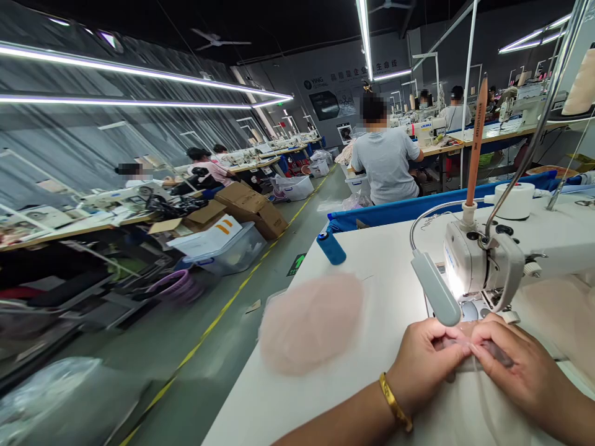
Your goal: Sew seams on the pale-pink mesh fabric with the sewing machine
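My left hand [425, 356] and my right hand [523, 362] meet at the front of a white sewing machine [474, 254]. Both pinch a thin, pale beige fabric [471, 402] between thumb and fingers, just below the needle area. The fabric hangs down toward me over the table edge. A grey lamp head [436, 290] on a bendable neck shines on the needle area, and its tip hides part of it. Left of my hands, a pile of sheer beige fabric pieces [311, 322] lies on the white table [367, 378].
A blue cylinder [331, 248] stands at the table's far left corner. White thread [514, 201] and a brown pencil [477, 142] top the machine area. Blue cloth [400, 207] borders the far edge. Beyond the aisle are boxes [251, 207], a plastic tub [227, 248] and seated people [385, 161].
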`<action>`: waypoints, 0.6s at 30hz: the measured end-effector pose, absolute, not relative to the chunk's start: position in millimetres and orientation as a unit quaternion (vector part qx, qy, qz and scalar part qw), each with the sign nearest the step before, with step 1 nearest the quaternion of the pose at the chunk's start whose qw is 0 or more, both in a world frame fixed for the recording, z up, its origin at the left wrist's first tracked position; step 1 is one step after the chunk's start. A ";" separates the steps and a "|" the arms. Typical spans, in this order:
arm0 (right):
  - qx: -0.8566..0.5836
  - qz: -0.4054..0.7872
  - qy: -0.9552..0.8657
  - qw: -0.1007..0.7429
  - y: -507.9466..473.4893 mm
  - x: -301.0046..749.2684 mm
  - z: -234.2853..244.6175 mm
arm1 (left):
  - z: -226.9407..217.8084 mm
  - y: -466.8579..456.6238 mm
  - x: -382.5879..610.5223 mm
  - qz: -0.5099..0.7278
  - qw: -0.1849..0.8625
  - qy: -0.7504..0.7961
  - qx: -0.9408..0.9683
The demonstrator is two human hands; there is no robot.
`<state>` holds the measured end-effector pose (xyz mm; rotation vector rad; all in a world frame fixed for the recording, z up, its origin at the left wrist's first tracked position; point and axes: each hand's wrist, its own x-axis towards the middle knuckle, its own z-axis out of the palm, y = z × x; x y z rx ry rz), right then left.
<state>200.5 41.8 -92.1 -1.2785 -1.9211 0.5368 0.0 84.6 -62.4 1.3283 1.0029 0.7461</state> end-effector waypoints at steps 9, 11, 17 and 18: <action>-0.495 0.224 -0.752 0.374 38.0 196.2 -85.5 | -56.2 84.3 5.0 0.307 0.614 0.421 0.593; -0.503 0.236 -0.745 0.369 37.4 196.1 -86.0 | -55.6 84.2 5.6 0.303 0.613 0.424 0.594; -0.478 0.247 -0.760 0.365 39.4 200.5 -92.3 | -55.8 85.6 3.6 0.290 0.641 0.409 0.581; -0.478 0.248 -0.761 0.361 39.7 200.9 -93.1 | -55.9 85.9 3.2 0.287 0.643 0.407 0.582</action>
